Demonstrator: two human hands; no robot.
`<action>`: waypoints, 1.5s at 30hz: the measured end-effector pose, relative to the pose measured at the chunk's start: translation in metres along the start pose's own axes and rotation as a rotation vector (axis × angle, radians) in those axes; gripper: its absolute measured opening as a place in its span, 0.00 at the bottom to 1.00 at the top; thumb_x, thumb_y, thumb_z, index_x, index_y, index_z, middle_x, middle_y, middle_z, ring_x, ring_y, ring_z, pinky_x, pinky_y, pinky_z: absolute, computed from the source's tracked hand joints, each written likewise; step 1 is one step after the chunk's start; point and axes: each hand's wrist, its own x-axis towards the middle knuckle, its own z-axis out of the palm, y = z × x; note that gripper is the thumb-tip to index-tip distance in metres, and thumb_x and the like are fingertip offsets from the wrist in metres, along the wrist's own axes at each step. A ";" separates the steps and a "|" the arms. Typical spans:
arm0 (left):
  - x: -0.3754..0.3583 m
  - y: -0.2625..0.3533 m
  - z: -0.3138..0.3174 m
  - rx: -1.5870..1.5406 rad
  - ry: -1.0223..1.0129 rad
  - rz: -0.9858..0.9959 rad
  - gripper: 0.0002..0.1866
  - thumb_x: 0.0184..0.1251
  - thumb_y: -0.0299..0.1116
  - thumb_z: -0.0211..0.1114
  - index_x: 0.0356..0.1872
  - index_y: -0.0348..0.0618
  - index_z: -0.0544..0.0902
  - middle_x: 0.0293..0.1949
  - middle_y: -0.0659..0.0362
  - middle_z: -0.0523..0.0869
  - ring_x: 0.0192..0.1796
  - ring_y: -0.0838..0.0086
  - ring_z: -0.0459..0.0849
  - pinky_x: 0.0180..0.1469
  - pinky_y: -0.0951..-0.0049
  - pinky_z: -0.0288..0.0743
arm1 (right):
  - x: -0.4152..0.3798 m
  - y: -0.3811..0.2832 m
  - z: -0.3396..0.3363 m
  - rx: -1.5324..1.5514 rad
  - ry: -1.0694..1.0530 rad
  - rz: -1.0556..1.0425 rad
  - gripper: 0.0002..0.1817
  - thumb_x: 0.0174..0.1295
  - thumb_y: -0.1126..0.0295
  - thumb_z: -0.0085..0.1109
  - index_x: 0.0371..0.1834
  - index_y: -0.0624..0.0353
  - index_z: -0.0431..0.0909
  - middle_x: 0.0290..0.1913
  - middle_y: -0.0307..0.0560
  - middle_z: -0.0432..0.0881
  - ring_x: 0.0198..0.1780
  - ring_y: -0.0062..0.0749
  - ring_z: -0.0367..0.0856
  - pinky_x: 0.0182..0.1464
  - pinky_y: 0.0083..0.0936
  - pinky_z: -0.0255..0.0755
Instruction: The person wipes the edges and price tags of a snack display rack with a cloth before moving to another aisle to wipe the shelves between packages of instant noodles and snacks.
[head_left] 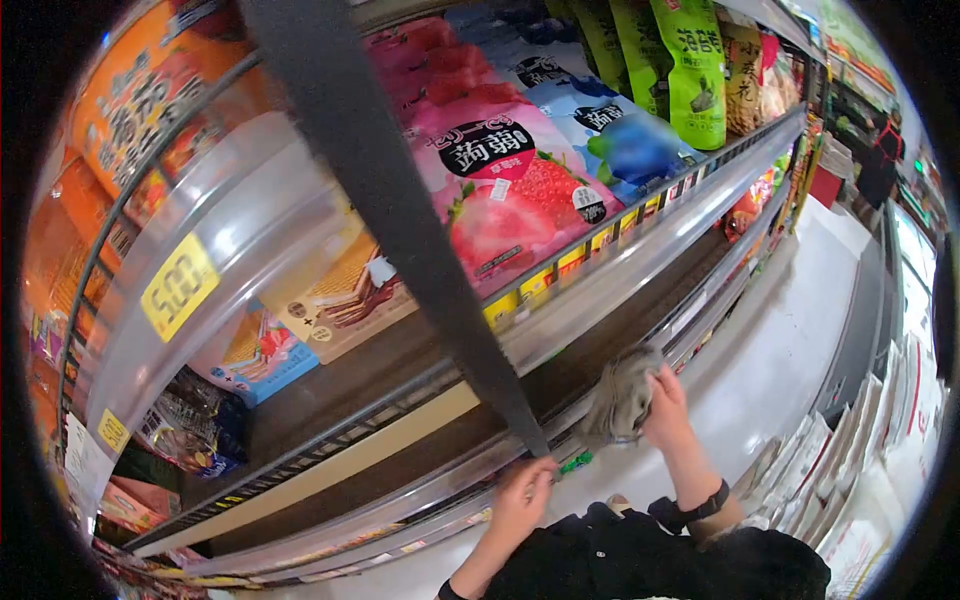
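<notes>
My right hand (664,405) is closed on a crumpled grey cloth (622,395), which hangs to the left of the fingers in front of a lower shelf. My left hand (524,492) has its fingers curled, close to the lower end of a dark upright post (400,215). Whether it grips the post or something small is not clear. Just right of the left hand is a small bright green item (577,461). Directly above the hands runs a dark brown shelf board (610,325) behind a clear plastic edge strip.
Pink strawberry jelly bags (510,190), blue bags (610,125) and green snack bags (690,70) fill the upper shelf. Wafer packs (340,300) lie lower left, by a yellow price tag (180,286). White sacks (850,470) stand across the pale aisle floor (790,300). A person (882,165) is farther off.
</notes>
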 end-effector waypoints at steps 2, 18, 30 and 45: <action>0.007 0.014 -0.010 0.436 0.250 0.181 0.11 0.60 0.26 0.56 0.43 0.39 0.79 0.40 0.50 0.82 0.43 0.59 0.80 0.50 0.64 0.71 | 0.024 -0.018 -0.007 -0.106 -0.116 -0.103 0.14 0.64 0.73 0.49 0.51 0.66 0.70 0.50 0.47 0.76 0.52 0.31 0.74 0.56 0.29 0.65; 0.037 -0.029 -0.006 1.047 0.604 0.200 0.12 0.56 0.31 0.54 0.40 0.36 0.75 0.46 0.47 0.76 0.56 0.52 0.71 0.62 0.47 0.53 | 0.049 0.030 0.062 -1.466 -0.945 -0.968 0.07 0.48 0.64 0.53 0.22 0.54 0.77 0.30 0.42 0.78 0.44 0.40 0.76 0.26 0.32 0.76; 0.037 -0.042 -0.006 1.128 0.667 0.236 0.16 0.52 0.33 0.55 0.43 0.41 0.76 0.50 0.53 0.78 0.55 0.58 0.73 0.60 0.52 0.55 | 0.070 0.019 0.080 -1.586 -1.136 -0.446 0.16 0.49 0.57 0.52 0.23 0.60 0.82 0.29 0.51 0.82 0.35 0.48 0.81 0.33 0.44 0.75; 0.042 -0.042 0.003 1.088 0.783 0.234 0.16 0.51 0.34 0.54 0.42 0.44 0.78 0.49 0.58 0.79 0.52 0.63 0.75 0.61 0.54 0.57 | 0.115 0.009 0.016 -0.698 -0.528 -0.306 0.20 0.61 0.61 0.51 0.48 0.67 0.73 0.49 0.59 0.75 0.56 0.48 0.71 0.58 0.32 0.62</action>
